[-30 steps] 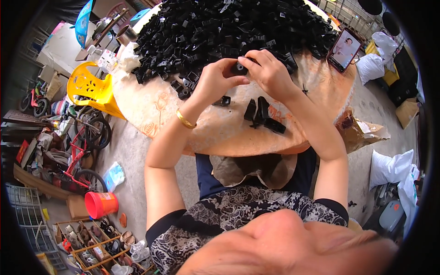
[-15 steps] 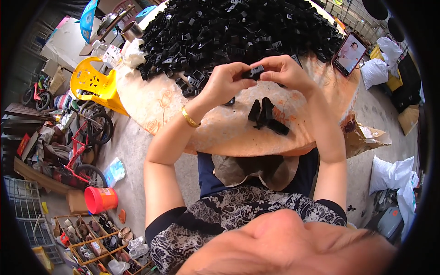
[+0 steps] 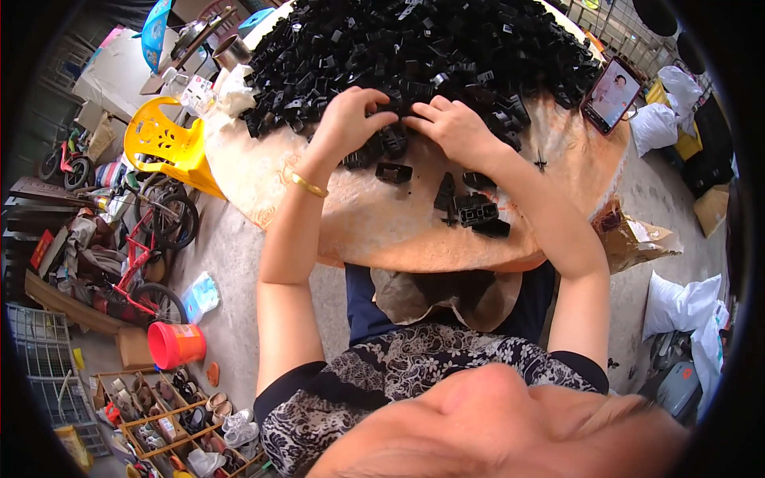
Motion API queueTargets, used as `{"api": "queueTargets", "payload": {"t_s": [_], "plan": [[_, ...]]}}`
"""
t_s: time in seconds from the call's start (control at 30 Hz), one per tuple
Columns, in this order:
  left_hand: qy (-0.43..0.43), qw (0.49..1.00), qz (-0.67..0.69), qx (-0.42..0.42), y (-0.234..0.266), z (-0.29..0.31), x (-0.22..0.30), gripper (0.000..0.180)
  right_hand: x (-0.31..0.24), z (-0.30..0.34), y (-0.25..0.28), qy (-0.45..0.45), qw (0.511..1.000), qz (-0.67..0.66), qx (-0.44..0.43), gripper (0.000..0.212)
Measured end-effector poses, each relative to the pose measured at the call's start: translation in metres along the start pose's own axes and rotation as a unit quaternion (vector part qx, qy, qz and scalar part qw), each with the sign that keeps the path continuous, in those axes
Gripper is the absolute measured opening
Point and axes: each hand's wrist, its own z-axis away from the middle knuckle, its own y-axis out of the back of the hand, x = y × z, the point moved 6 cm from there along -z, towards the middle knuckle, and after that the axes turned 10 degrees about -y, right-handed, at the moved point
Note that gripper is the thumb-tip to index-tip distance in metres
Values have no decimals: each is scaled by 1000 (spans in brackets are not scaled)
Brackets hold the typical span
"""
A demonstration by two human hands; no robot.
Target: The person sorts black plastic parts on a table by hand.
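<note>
A large heap of small black plastic parts (image 3: 446, 56) covers the far half of a round table with an orange floral cloth (image 3: 351, 231). At the heap's near edge my left hand (image 3: 349, 121) reaches in, thumb and forefinger apart, fingertips against the black parts. Opposite it, my right hand (image 3: 458, 134) has bent, spread fingers that touch the same edge. Between the two hands the parts are too dark to tell one from another. Nearer to me lie a single black part (image 3: 394, 173) and a small group of black parts (image 3: 480, 213), one showing square openings.
A phone (image 3: 611, 95) stands upright at the table's right. Left of the table is a yellow chair (image 3: 171, 143); a red bucket (image 3: 176, 346) and a shoe rack (image 3: 167, 418) stand on the floor. White sacks (image 3: 677, 303) lie at the right, near a torn carton (image 3: 633, 239).
The black part held between both hands has left them and more parts now lie in the near group. Both hands have moved to the heap's edge, the left one leftward, and their fingers have spread.
</note>
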Motion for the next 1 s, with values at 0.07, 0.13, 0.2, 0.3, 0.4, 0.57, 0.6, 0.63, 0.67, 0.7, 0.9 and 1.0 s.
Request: {"api": "queueTargets", "payload": {"t_s": [0.07, 0.13, 0.2, 0.3, 0.4, 0.57, 0.6, 0.63, 0.67, 0.7, 0.9, 1.0], "plan": [[-65, 994, -78, -47, -19, -1, -5, 38, -2, -1, -1, 1, 1000, 0, 2, 29], [-52, 992, -95, -58, -26, -6, 3, 38, -3, -1, 4, -1, 1000, 1, 1, 25], [3, 994, -56, -90, -32, -8, 1, 36, 2, 2, 7, -42, 997, 8, -64, 27], [-12, 997, -42, -70, -35, -9, -4, 30, 2, 3, 2, -56, 998, 16, -29, 18], [-31, 996, -31, -80, -37, -10, -8, 26, 9, 4, 4, -73, 997, 2, -28, 14], [-109, 986, -101, -81, -40, -12, 3, 27, 31, 8, 19, -178, 963, -199, -45, 31], [-109, 986, -100, -81, -39, -13, 6, 27, 33, 9, 20, -179, 963, -199, -46, 31], [-114, 983, -115, -87, -39, -14, 10, 27, 34, 9, 23, -166, 964, -203, -37, 35], [-119, 980, -130, -93, -39, -15, 13, 27, 33, 9, 26, -154, 966, -207, -27, 39], [-119, 980, -130, -92, -41, -13, 12, 27, 33, 10, 25, -161, 962, -218, -42, 43], [-19, 988, 149, 18, -29, -12, 14, 28, 46, 12, 34, -170, 963, -209, 20, 45], [75, 943, 323, 17, -35, -8, 10, 36, 52, 13, 33, -308, 802, -511, 35, 39]]}}
